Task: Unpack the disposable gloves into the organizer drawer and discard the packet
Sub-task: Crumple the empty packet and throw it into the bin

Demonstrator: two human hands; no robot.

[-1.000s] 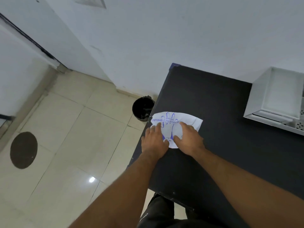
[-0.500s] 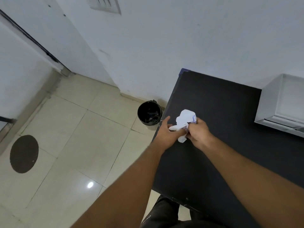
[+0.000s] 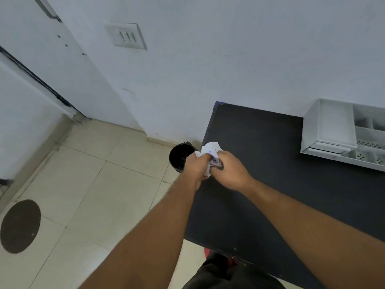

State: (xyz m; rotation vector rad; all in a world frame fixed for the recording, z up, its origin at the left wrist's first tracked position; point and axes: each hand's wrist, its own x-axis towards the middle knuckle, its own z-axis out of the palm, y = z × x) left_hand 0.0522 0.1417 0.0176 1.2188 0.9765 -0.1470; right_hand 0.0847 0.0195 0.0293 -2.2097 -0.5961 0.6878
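Table (image 3: 270, 163): black, against far wall; work surface.
Organizer drawer (image 3: 341, 130): white, far right; gloves not visible.
Bin (image 3: 180, 157): floor, left of table edge; likely destination.
Packet (image 3: 210, 151): crumpled small, at table's left edge, presumably for binning.
Left hand (image 3: 196, 166): fingers clenched round packet.
Right hand (image 3: 229, 172): fingers clenched round packet, compressing.

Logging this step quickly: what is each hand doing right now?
Left hand: closed on the crumpled white printed packet.
Right hand: closed on the same packet.
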